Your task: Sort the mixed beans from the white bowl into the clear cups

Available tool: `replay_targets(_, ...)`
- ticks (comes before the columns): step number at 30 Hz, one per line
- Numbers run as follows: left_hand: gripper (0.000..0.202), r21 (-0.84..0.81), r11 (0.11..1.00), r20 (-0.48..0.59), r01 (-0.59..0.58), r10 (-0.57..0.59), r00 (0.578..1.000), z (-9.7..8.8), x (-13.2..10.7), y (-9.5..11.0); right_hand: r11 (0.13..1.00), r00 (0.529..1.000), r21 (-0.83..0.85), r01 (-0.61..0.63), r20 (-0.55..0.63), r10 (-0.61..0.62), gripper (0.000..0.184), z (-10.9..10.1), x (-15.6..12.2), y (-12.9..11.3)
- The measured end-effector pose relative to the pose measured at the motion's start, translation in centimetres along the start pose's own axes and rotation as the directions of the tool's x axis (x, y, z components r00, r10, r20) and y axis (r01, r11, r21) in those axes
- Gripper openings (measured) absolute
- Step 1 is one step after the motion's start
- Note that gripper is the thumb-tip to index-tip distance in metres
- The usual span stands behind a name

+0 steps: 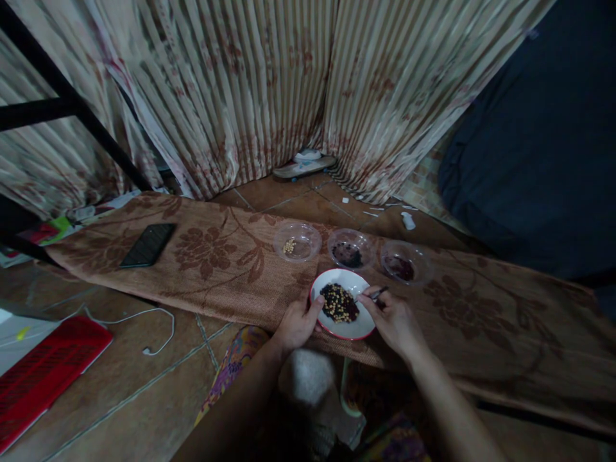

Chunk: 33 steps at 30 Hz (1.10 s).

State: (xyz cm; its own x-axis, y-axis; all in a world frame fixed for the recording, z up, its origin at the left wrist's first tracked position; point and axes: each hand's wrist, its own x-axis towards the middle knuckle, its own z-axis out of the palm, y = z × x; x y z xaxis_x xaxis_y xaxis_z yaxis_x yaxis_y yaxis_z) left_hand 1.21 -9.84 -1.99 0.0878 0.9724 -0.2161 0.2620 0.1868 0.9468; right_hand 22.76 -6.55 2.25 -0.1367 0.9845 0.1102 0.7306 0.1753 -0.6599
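A white bowl point(349, 328) with a red rim holds a mix of yellow, black and dark red beans or grains point(339, 303). My left hand point(299, 323) grips its left rim, thumb over the edge. Above the bowl's right side, my right hand point(392, 319) pinches thin, dark tweezers point(380, 293), their tip low near the mix; whether they hold a grain I cannot tell. Just beyond stand three clear plastic bowls: the left bowl point(310, 242) has yellow grains, the middle bowl point(339, 239) black ones, the right bowl point(421, 273) dark red ones.
A brown flowered cloth point(260, 292) covers the long, narrow bench. On its left lies a black phone point(147, 245). A red basket point(51, 366) and a white cable point(161, 310) are on the tiled floor. Striped curtains point(231, 96) hang behind, with a skateboard point(304, 168) below them.
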Motion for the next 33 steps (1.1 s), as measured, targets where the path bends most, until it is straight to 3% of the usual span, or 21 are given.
replay_targets(11,0.06,-0.018,0.999,-0.005,0.031,-0.031,1.0,0.1,0.0,0.2,0.999,0.999,-0.041,0.031,0.009,-0.031,0.037,-0.3,-0.1,0.2)
replay_targets(20,0.061,-0.001,1.0,-0.01,0.022,-0.022,1.0,0.1,0.1,0.1,0.998,0.999,-0.042,-0.052,0.006,0.052,0.035,-1.0,-0.3,0.0)
replay_targets(33,0.057,0.008,1.0,-0.016,-0.027,0.027,0.999,0.2,0.1,0.0,0.999,1.0,-0.036,0.001,0.013,-0.001,0.036,-0.8,-0.2,0.5)
